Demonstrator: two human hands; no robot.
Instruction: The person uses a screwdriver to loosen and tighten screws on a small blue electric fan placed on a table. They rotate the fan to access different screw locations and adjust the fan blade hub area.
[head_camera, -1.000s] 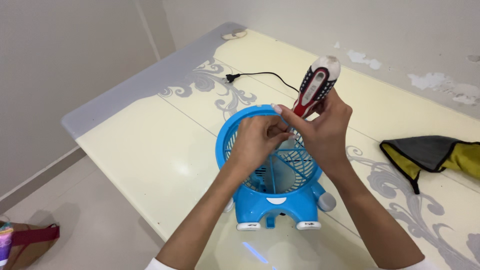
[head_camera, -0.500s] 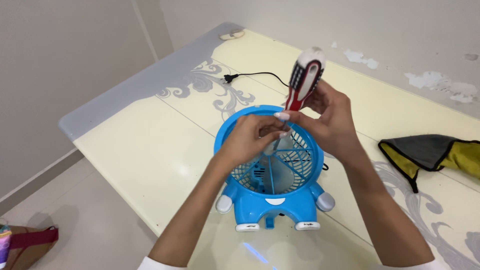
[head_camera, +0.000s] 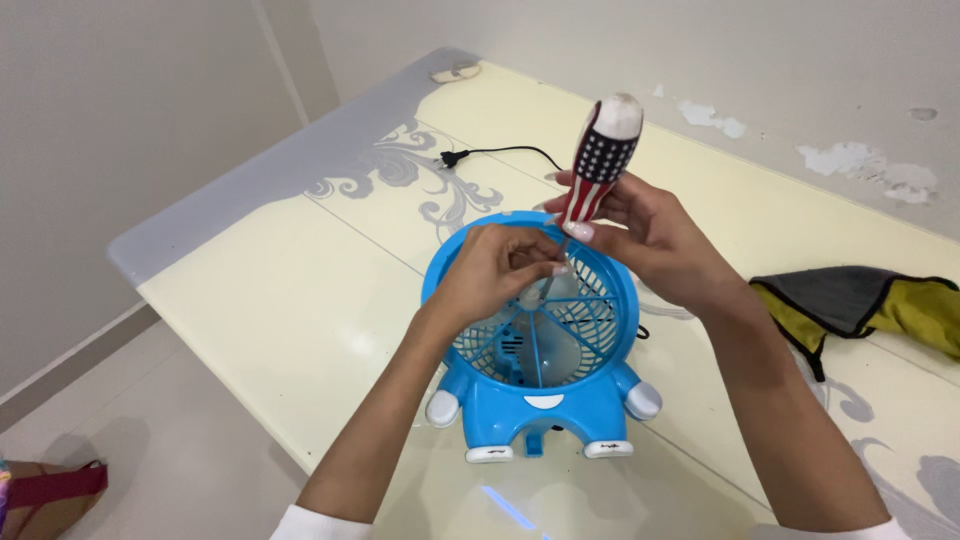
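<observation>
Both hands are on the job: right hand (head_camera: 655, 235) grips the screwdriver (head_camera: 598, 165), now tipped more upright than a second ago, left hand (head_camera: 500, 270) pinching its shaft at the grille of the blue fan (head_camera: 535, 350) lying mid-table, toward the near edge. Looks lined up on a screw.

looks like a room in a home, not a workshop. cream glass-topped table (head_camera: 280, 290) with grey floral scrollwork across the middle of the frame, the sort found in a dining or living room. plain pale walls (head_camera: 120, 130) along the top and left, with peeling paint patches (head_camera: 865, 165) at upper right. light tiled floor (head_camera: 130, 440) at lower left, a brown bag with a red strap (head_camera: 45, 495) in the bottom left corner. yellow and grey cloth (head_camera: 860, 305) lying at right edge. small blue cartoon-shaped household fan (head_camera: 540, 380) at centre, black plug (head_camera: 450, 158) unplugged on the tabletop.
</observation>
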